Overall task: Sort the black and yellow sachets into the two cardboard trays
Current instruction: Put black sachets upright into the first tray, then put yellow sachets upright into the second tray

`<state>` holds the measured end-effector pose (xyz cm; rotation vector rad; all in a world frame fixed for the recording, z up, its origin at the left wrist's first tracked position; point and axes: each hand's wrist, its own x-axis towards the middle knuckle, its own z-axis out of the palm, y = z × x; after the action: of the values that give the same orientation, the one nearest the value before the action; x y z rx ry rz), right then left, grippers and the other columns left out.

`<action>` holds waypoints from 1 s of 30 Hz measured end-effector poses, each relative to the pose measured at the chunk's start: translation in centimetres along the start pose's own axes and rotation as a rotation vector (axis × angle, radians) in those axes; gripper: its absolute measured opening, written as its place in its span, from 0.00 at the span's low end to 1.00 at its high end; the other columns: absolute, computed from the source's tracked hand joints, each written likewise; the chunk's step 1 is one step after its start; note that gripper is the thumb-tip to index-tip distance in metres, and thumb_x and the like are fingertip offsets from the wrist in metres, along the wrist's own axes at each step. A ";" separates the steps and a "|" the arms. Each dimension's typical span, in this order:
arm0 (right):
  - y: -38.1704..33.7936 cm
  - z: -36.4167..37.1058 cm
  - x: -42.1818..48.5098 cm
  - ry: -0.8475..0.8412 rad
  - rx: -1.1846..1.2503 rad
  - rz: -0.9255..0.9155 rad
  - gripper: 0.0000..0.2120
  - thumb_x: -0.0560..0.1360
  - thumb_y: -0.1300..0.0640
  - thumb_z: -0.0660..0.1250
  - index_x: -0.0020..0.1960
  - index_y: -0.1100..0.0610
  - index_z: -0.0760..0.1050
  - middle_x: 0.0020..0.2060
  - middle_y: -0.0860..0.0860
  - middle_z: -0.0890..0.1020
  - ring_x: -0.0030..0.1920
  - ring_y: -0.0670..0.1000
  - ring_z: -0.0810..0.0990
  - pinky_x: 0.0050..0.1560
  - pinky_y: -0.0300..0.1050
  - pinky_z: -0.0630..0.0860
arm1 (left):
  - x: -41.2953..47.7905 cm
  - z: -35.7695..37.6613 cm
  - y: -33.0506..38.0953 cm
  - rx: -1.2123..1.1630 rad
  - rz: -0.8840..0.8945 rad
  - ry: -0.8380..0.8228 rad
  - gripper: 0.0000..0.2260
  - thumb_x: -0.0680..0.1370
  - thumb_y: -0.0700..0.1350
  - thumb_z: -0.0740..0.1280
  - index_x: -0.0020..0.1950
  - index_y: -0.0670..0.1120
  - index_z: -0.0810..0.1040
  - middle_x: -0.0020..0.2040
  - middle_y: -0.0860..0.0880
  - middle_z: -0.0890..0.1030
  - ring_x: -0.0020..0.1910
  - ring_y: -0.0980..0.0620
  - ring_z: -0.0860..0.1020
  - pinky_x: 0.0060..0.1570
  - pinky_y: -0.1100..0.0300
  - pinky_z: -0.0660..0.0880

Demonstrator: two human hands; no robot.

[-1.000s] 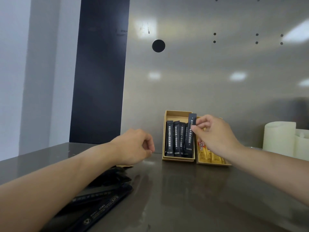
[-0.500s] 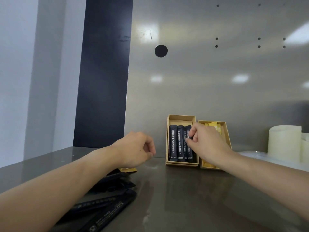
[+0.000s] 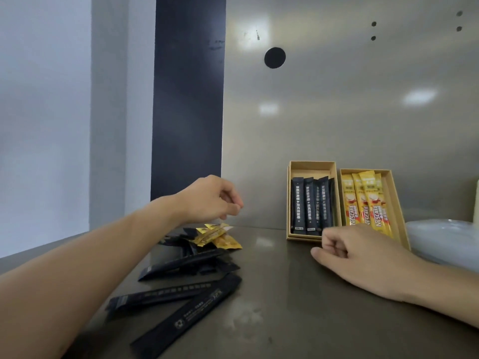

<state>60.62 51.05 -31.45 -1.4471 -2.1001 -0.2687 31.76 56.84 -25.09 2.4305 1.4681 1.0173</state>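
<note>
**Sorting partly done, loose pile still waiting**

Black sachets [image 3: 311,206] are standing in the left tray [image 3: 312,165], and yellow sachets [image 3: 365,203] are lying in the right tray [image 3: 398,203]. A mixed pile [image 3: 191,257] of black and yellow sachets is still lying on the tabletop [image 3: 285,307], so a good share is left to sort. The left hand [image 3: 210,200] is hovering above the pile, fingers curled, holding nothing visible. The right hand [image 3: 363,260] is resting loosely closed and empty near the trays.
</note>
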 end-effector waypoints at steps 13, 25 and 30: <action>-0.8 -0.3 -0.7 0.021 0.046 -0.023 0.30 0.70 0.23 0.52 0.36 0.48 0.76 0.29 0.43 0.79 0.29 0.41 0.75 0.30 0.40 0.68 | -0.7 -1.1 -1.1 0.487 -0.225 -0.345 0.24 0.74 0.66 0.69 0.53 0.46 0.81 0.45 0.52 0.81 0.46 0.53 0.78 0.46 0.58 0.74; -1.4 -0.7 -0.9 -0.013 -0.111 -0.044 0.19 0.80 0.37 0.58 0.39 0.48 0.74 0.28 0.46 0.76 0.29 0.43 0.73 0.30 0.37 0.66 | -0.8 -0.2 0.0 0.320 -0.141 -0.416 0.11 0.74 0.50 0.74 0.55 0.52 0.79 0.45 0.53 0.83 0.42 0.57 0.78 0.41 0.64 0.72; -1.4 -0.7 -0.9 -0.013 -0.124 -0.058 0.16 0.81 0.38 0.58 0.41 0.46 0.72 0.28 0.44 0.75 0.30 0.43 0.73 0.30 0.36 0.64 | -0.7 0.1 0.6 0.267 0.004 -0.316 0.07 0.82 0.46 0.65 0.57 0.52 0.81 0.43 0.55 0.83 0.42 0.58 0.81 0.43 0.62 0.78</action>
<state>59.83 49.49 -31.17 -1.4630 -2.1711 -0.4197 32.04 56.02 -25.27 2.6172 1.5676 0.4289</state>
